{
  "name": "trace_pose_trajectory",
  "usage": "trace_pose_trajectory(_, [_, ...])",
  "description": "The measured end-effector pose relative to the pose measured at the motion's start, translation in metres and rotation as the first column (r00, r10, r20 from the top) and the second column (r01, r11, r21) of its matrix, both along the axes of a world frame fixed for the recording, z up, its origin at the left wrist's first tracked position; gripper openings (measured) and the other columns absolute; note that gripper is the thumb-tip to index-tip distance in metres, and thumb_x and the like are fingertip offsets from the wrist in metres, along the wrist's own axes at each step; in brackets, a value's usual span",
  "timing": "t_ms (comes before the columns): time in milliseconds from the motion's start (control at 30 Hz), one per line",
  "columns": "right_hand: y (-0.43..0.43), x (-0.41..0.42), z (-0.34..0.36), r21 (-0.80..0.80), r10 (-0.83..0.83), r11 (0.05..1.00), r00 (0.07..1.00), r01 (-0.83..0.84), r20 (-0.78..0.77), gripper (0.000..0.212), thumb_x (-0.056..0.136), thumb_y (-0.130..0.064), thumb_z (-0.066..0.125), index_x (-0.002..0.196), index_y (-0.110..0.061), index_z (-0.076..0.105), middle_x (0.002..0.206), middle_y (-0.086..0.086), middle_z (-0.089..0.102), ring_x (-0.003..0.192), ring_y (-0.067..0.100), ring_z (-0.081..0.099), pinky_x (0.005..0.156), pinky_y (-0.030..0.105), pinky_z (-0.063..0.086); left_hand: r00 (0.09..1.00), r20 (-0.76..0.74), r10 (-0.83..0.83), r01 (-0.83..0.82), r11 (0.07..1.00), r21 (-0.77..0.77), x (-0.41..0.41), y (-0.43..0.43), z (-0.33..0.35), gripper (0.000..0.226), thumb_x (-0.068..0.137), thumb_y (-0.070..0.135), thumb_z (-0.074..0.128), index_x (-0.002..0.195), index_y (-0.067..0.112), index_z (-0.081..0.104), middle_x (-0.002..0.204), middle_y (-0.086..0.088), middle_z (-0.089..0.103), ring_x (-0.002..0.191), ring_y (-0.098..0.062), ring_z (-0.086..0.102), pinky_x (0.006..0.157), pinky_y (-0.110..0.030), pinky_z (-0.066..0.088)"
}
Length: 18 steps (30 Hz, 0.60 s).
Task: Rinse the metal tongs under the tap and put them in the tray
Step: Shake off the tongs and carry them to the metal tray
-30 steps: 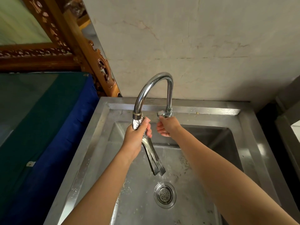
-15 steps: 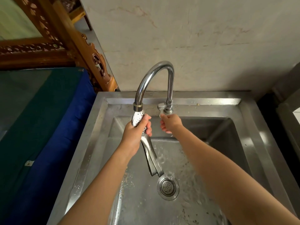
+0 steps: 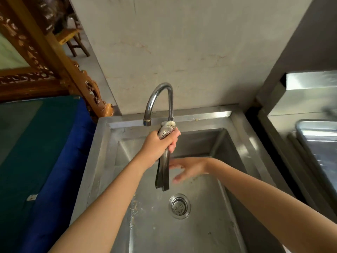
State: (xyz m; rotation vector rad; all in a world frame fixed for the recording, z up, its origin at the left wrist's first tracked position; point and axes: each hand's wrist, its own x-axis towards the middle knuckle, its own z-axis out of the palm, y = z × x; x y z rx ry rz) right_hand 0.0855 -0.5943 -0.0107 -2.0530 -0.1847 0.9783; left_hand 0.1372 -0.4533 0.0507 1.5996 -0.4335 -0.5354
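STEP rinse done, move to tray | your right hand (image 3: 189,168) is open, loose beside the hanging metal tongs (image 3: 162,172) | your left hand (image 3: 158,145) grips their perforated end below the tap (image 3: 158,101); hold firm | tray (image 3: 310,128) waits far right; shake drips off over the sink (image 3: 102,143) first

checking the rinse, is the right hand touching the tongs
Cannot tell: in the head view the right hand sits just behind the tongs, fingers blurred.

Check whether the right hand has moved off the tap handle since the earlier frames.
Yes. The right hand has dropped from the handle at the tap base down into the sink, now open beside the tongs held in the left hand.
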Motion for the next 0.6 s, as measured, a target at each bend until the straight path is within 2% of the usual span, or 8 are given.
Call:
trace_pose_trajectory(67, [0.001, -0.014, 0.033, 0.053, -0.156, 0.987, 0.976, 0.149, 0.155, 0.047, 0.088, -0.037, 0.060, 0.130, -0.019, 0.048, 0.136, 0.003, 0.053, 0.123, 0.014, 0.048, 0.110, 0.034, 0.032, 0.997, -0.073, 0.004, -0.018, 0.982, -0.188, -0.003, -0.011, 0.030, 0.019, 0.090, 0.020, 0.057, 0.075, 0.008, 0.058, 0.050, 0.001, 0.047, 0.047, -0.016, 0.042, 0.054, -0.028, 0.043])
trace_pose_trajectory(133, [0.003, -0.029, 0.064, 0.209, -0.356, 0.929, 0.895, 0.307, 0.268, 0.027, 0.092, -0.030, 0.056, 0.112, -0.013, 0.059, 0.118, 0.009, 0.065, 0.107, 0.014, 0.060, 0.100, 0.030, 0.043, 0.989, -0.144, -0.015, -0.039, 0.929, -0.368, -0.002, -0.019, 0.060, 0.014, 0.091, 0.016, 0.054, 0.079, 0.009, 0.056, 0.052, 0.001, 0.046, 0.044, -0.012, 0.040, 0.049, -0.024, 0.040])
trace_pose_trajectory(167, [0.003, -0.036, 0.078, 0.282, -0.437, 0.889, 0.852, 0.361, 0.288, 0.017, 0.093, -0.027, 0.053, 0.100, -0.013, 0.061, 0.104, 0.010, 0.070, 0.095, 0.014, 0.064, 0.092, 0.027, 0.048, 0.985, -0.173, -0.026, -0.055, 0.891, -0.450, -0.002, -0.022, 0.074, 0.014, 0.092, 0.015, 0.052, 0.080, 0.010, 0.055, 0.053, 0.002, 0.046, 0.043, -0.010, 0.040, 0.047, -0.023, 0.039])
trace_pose_trajectory(233, [0.003, -0.051, 0.102, 0.348, -0.538, 0.833, 0.775, 0.430, 0.331, 0.017, 0.095, -0.027, 0.050, 0.084, -0.016, 0.055, 0.075, 0.004, 0.067, 0.067, 0.015, 0.066, 0.070, 0.027, 0.053, 0.967, -0.248, -0.050, -0.108, 0.803, -0.586, 0.000, -0.025, 0.097, 0.018, 0.094, 0.019, 0.046, 0.079, 0.014, 0.053, 0.052, 0.005, 0.045, 0.041, -0.007, 0.038, 0.045, -0.019, 0.036])
trace_pose_trajectory(333, [0.001, -0.064, 0.142, 0.200, -0.502, 0.857, 0.677, 0.476, 0.538, 0.024, 0.095, -0.031, 0.048, 0.074, -0.020, 0.046, 0.058, -0.003, 0.055, 0.046, 0.018, 0.057, 0.053, 0.032, 0.052, 0.921, -0.383, -0.069, -0.235, 0.687, -0.688, -0.001, -0.026, 0.120, 0.021, 0.094, 0.028, 0.045, 0.077, 0.018, 0.054, 0.050, 0.009, 0.048, 0.041, -0.004, 0.042, 0.045, -0.017, 0.040])
trace_pose_trajectory(467, [-0.005, -0.078, 0.185, -0.043, -0.374, 0.861, 0.688, 0.507, 0.621, 0.026, 0.095, -0.035, 0.046, 0.073, -0.022, 0.046, 0.058, -0.001, 0.055, 0.047, 0.025, 0.058, 0.051, 0.038, 0.055, 0.852, -0.513, -0.105, -0.372, 0.568, -0.734, -0.011, -0.028, 0.124, 0.025, 0.092, 0.033, 0.051, 0.077, 0.018, 0.065, 0.061, 0.006, 0.065, 0.055, -0.005, 0.062, 0.056, -0.021, 0.053])
trace_pose_trajectory(533, [-0.008, -0.087, 0.194, -0.149, -0.330, 0.840, 0.709, 0.522, 0.623, 0.027, 0.095, -0.037, 0.045, 0.079, -0.015, 0.051, 0.061, 0.003, 0.059, 0.047, 0.025, 0.061, 0.050, 0.038, 0.055, 0.837, -0.534, -0.120, -0.359, 0.616, -0.701, -0.016, -0.028, 0.117, 0.025, 0.091, 0.040, 0.050, 0.085, 0.018, 0.062, 0.074, 0.004, 0.070, 0.070, -0.009, 0.069, 0.064, -0.026, 0.056])
trace_pose_trajectory(600, [-0.012, -0.095, 0.194, -0.271, -0.297, 0.793, 0.735, 0.545, 0.610, 0.032, 0.094, -0.039, 0.044, 0.086, -0.010, 0.054, 0.068, 0.007, 0.062, 0.050, 0.025, 0.063, 0.047, 0.033, 0.052, 0.796, -0.596, -0.105, -0.324, 0.758, -0.567, -0.023, -0.025, 0.103, 0.030, 0.085, 0.050, 0.053, 0.091, 0.020, 0.058, 0.084, 0.001, 0.071, 0.084, -0.014, 0.069, 0.064, -0.033, 0.058])
